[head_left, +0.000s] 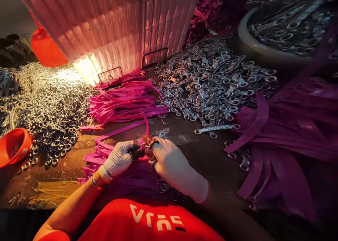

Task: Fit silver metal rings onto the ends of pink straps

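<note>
My left hand (120, 158), in a white dotted glove with dark fingertips, is closed in a pinch. Close beside it, my right hand (171, 160), gloved with brownish finger ends, is closed too. Between their fingertips runs a pink strap (146, 125), its free end standing up behind them; the exact grip, and any small part on it, is hidden. Under and behind the hands lie loose pink straps (101, 151). Just beyond the fingers a metal ring piece (161, 134) rests on the table (185, 128).
Bundled pink straps (124, 102) lie behind. Metal rings (63, 107) are heaped left by a tipped red cup (14, 147); metal ring-ended pieces (208, 82) are heaped right. A lit red lamp (47, 47), corrugated panels (105, 33), a filled basin (248, 33) and purple straps (290, 128) surround them.
</note>
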Demonstrator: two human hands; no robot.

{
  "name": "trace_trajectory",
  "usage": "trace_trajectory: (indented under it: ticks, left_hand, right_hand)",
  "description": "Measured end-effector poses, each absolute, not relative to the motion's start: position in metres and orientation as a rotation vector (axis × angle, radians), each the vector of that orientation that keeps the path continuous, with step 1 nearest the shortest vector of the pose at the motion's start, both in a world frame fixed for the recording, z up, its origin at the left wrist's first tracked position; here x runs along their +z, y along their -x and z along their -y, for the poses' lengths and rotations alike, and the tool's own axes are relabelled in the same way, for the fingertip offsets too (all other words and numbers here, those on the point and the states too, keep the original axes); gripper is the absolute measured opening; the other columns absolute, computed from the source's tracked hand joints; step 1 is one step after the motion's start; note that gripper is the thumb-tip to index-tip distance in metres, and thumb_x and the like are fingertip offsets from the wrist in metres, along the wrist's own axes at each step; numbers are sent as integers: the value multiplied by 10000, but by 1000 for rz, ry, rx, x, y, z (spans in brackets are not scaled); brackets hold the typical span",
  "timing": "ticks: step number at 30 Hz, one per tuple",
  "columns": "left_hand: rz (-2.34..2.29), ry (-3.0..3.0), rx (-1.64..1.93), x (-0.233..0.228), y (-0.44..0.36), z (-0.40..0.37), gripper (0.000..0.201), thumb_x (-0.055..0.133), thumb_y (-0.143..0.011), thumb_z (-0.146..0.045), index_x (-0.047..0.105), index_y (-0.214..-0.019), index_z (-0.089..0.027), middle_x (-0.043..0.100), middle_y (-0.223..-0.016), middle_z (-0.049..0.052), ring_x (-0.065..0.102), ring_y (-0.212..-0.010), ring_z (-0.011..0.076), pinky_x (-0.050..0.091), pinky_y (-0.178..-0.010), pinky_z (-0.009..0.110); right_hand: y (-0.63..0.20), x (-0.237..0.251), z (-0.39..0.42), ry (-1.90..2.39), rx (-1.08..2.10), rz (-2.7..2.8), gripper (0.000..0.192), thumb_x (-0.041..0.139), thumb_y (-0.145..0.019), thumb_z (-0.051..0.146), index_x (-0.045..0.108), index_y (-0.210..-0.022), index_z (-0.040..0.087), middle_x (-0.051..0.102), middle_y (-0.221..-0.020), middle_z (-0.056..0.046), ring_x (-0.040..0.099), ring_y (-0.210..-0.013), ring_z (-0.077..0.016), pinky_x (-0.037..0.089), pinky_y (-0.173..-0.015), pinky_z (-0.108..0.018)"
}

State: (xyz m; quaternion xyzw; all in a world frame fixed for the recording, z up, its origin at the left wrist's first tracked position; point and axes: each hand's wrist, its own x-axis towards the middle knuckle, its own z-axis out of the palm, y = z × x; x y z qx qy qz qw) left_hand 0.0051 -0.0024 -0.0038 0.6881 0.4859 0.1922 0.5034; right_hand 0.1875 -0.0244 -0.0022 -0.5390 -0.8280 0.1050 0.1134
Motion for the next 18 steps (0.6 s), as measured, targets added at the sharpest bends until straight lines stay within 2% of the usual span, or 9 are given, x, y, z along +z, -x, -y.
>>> trace_trajectory:
  ticks: [2, 5, 11, 14, 18]
  left_hand:
    - [-1179, -1567, 500, -3, -3, 1, 277, 578, -913, -374, 698, -872, -128, 677, -793, 21, 552, -716, 135, 420, -661, 219]
    - [-1222, -1576, 498, -4, -2, 3, 232, 574, -906, -312, 693, -841, -125, 684, -790, 27, 563, -729, 140, 423, -670, 223]
    - [-1246, -1761, 430, -12, -4, 7, 167, 544, -875, -173, 674, -782, -126, 686, -764, 26, 567, -713, 137, 399, -641, 221]
    - [-1240, -1853, 367, -2, -3, 2, 192, 534, -886, -180, 684, -777, -132, 694, -750, 33, 587, -696, 144, 398, -621, 226]
    - [-1211, -2095, 308, 38, 22, -7, 196, 557, -880, -186, 743, -941, -176, 733, -874, 46, 640, -765, 168, 440, -690, 252]
  right_hand:
    - [-187, 4, 20, 1584, 396, 2516, 284, 515, -762, 55, 673, -983, 137, 710, -1042, -138, 619, -898, -229, 415, -774, -319]
    - [-185, 10, 16, 1705, 446, 2605, 241, 513, -765, 54, 662, -933, 141, 728, -858, -117, 640, -768, -209, 365, -650, -309]
    - [-190, -7, 22, 1420, 186, 2726, 90, 524, -778, 109, 595, -744, 154, 652, -624, -102, 572, -564, -194, 200, -538, -338]
    - [-192, -12, 21, 1298, 115, 2730, 87, 523, -793, 114, 584, -749, 158, 626, -591, -84, 524, -523, -173, 170, -534, -336]
    - [-195, -5, 22, 1360, 180, 2689, 79, 543, -770, 133, 613, -803, 148, 644, -647, -84, 517, -564, -175, 203, -553, -332]
